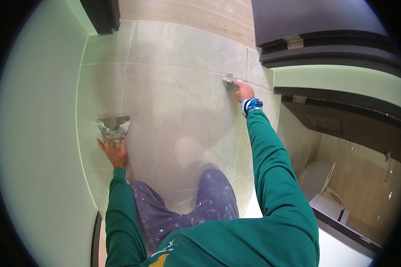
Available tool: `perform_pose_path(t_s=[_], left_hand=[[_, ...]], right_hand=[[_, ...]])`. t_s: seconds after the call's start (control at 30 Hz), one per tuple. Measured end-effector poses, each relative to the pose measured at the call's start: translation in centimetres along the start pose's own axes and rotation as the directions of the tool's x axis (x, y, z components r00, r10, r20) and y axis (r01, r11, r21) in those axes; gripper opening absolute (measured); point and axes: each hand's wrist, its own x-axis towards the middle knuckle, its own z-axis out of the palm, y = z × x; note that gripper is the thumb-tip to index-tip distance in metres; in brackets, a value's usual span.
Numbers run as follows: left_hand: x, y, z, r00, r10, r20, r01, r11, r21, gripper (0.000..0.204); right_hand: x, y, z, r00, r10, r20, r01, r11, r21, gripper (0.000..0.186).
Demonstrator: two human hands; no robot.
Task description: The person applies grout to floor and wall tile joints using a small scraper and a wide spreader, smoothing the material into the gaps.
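Note:
My left hand (116, 153) is closed around a wide putty knife (114, 127), its blade smeared with grey paste, low over the tiles by the left wall. Stretched far forward, my right hand (244, 91) grips a small putty knife (230, 81). The tip of that knife meets the tile floor (173, 111) at a joint line (214, 72). Left of this spot the joint looks pale; to the right it looks darker. A small dark smear (229, 74) lies just beyond the blade. The handles of both knives are mostly hidden by my fingers.
A pale wall (40, 133) runs along the left. Dark door frames (325, 51) stand at the right, with an open dark door (343, 122) and a white toilet (316, 177) behind it. Wood-look flooring (196, 15) begins beyond the tiles. My knees (216, 187) are bent on the floor.

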Motion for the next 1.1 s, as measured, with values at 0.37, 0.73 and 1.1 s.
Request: perform_pose_path(t_s=[0.37, 0.73, 1.1], left_hand=[[1.1, 0.2, 0.7, 0.999, 0.036, -0.032, -0.037, 0.999, -0.029, 0.037], [1.1, 1.1, 1.0, 0.999, 0.001, -0.035, -0.003, 0.998, -0.067, 0.037], [1.0, -0.2, 0.4, 0.999, -0.021, -0.044, 0.019, 0.999, -0.044, 0.040]], right_hand=[[2.5, -7.3, 1.8, 0.984, -0.116, -0.136, 0.116, 0.993, -0.009, 0.049], [3.1, -13.8, 5.4, 0.953, -0.187, -0.239, 0.156, 0.977, -0.145, 0.047], [3.1, -23.7, 6.8, 0.982, -0.124, -0.142, 0.108, 0.988, -0.111, 0.042]])
